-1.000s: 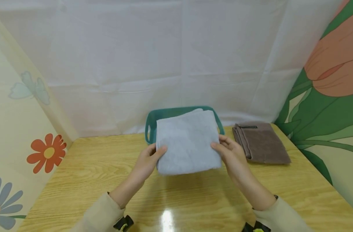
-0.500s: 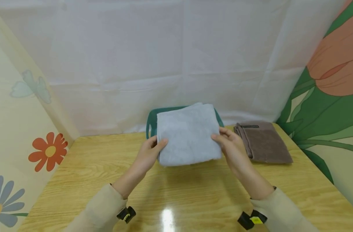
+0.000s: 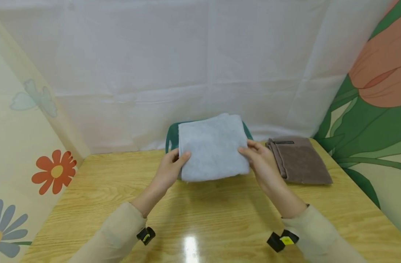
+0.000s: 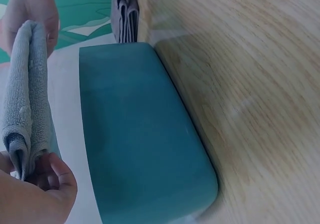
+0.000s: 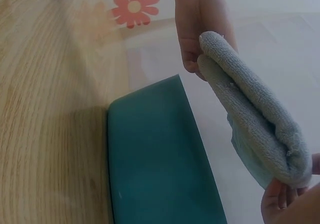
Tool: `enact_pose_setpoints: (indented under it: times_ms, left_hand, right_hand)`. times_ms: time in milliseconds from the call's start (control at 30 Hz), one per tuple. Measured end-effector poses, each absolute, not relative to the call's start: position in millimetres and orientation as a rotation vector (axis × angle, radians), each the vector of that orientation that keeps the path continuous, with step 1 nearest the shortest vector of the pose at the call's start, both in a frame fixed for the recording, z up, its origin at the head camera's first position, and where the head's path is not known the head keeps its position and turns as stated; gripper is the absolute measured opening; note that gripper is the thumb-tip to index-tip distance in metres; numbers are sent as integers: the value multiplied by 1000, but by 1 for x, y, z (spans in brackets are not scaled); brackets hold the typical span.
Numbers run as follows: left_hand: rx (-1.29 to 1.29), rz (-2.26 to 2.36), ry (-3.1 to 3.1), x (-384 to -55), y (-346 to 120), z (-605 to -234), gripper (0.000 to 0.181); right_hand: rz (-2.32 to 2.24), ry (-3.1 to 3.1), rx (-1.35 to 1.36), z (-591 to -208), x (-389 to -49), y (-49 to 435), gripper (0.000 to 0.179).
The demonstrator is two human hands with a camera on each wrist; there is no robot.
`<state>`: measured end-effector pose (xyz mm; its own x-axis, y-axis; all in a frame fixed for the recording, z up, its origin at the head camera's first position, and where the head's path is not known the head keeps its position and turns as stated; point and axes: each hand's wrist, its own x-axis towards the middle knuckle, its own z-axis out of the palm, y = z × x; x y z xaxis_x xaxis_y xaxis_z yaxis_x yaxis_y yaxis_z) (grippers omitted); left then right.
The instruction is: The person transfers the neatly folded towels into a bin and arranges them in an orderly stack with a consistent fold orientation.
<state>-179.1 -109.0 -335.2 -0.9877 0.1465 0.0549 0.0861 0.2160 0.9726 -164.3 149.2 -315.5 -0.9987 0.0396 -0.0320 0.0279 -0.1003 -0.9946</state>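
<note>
A folded light grey towel point(image 3: 213, 148) is held up in the air by both hands, just above the near rim of a teal basket point(image 3: 172, 136). My left hand point(image 3: 169, 168) pinches its left edge, thumb on top and fingers beneath. On the opposite edge my right hand point(image 3: 263, 160) grips it the same way. Both wrist views show the towel point(image 4: 30, 93) as a thick folded layer above the level of the basket wall point(image 5: 155, 154), apart from it. In the head view the towel hides most of the basket and its inside.
A folded brown towel point(image 3: 302, 160) with a dark label lies on the wooden table point(image 3: 121, 175) to the right of the basket. A white cloth point(image 3: 137, 73) hangs right behind the basket. Painted walls point(image 3: 378, 146) flank the table.
Both hands have carried the grey towel forward, away from me, so that it covers more of the basket. The brown towel and basket have stayed put.
</note>
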Motion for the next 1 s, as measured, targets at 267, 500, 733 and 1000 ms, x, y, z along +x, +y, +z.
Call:
enact_pose_setpoints:
  times_ms: [267, 500, 733, 1000]
  left_hand:
    - [305, 1954, 2447, -191, -110, -335, 37]
    - [347, 1931, 2481, -197, -110, -333, 37]
    - [392, 1934, 2503, -204, -109, -327, 36]
    - [340, 1916, 2519, -215, -108, -324, 38]
  right_hand:
    - [2264, -2134, -88, -312, -172, 147, 51]
    - [2242, -2155, -94, -309, -177, 146, 51]
    - [2180, -2244, -80, -305, -185, 146, 53]
    - [2100, -2327, -104, -297, -199, 143, 56]
